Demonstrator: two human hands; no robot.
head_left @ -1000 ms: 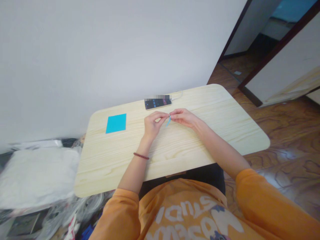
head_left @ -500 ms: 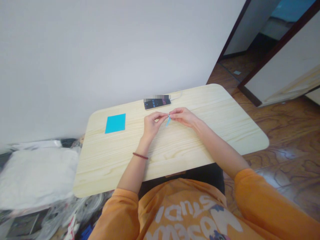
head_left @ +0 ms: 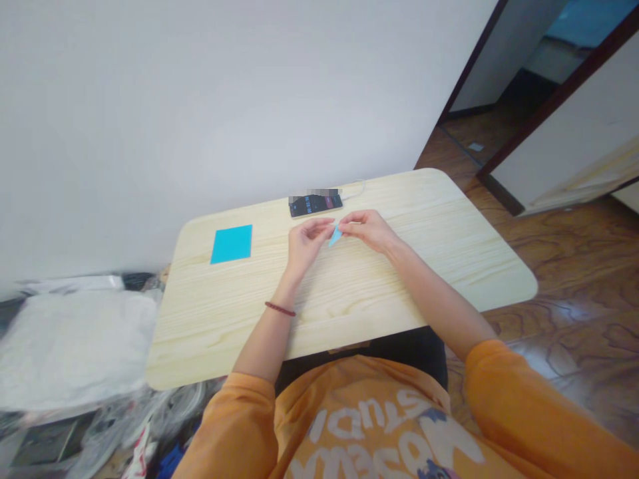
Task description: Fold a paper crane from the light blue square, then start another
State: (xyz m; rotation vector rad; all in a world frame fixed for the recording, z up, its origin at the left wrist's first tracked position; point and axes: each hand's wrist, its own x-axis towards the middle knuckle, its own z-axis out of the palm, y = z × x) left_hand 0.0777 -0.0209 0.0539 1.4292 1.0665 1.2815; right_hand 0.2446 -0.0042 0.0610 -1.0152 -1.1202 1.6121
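A small folded piece of light-blue paper (head_left: pixel 335 235) is held between my two hands, over the middle of the table. My right hand (head_left: pixel 368 230) pinches its upper right side between thumb and fingers. Against its left side, my left hand (head_left: pixel 308 243) has its thumb and fingertips closed, the forefinger reaching toward the top. The paper's narrow end points down and left. Its exact folds are too small to make out. To the left, a square blue stack of paper (head_left: pixel 231 244) lies flat on the table.
On the wooden table (head_left: pixel 399 293), a phone (head_left: pixel 315 204) with a lit screen lies beyond my hands, a white cable (head_left: pixel 355 191) running from it. The wall (head_left: pixel 224 100) rises behind. Left of the table are a white cushion-like bundle (head_left: pixel 74 346) and plastic bags (head_left: pixel 114 426).
The folded paper has turned and now shows a wider face. My left fingers have shifted on it, with the forefinger lifted slightly. The blue stack stays in place.
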